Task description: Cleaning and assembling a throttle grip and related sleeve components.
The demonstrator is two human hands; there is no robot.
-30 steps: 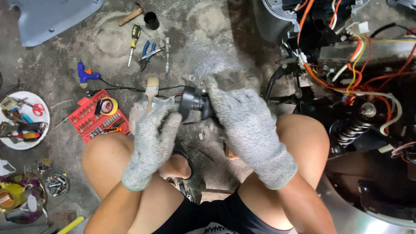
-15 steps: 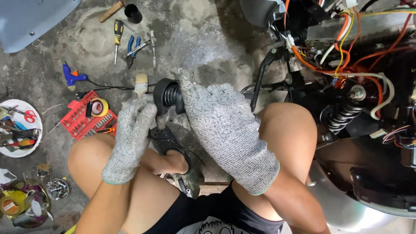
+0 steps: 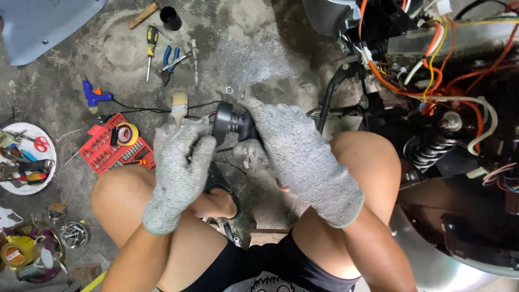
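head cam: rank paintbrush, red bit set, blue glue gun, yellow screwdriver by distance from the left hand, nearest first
From the left hand:
1. Paintbrush, on the floor just above its fingers.
2. Red bit set, to its left.
3. Blue glue gun, farther up-left.
4. Yellow screwdriver, near the top edge.

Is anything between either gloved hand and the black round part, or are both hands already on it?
Nothing visible stands between them. The left hand and the right hand both grip the black part directly, one on each side, holding it up above the knees and the concrete floor. Only the grey gloves separate skin from the part.
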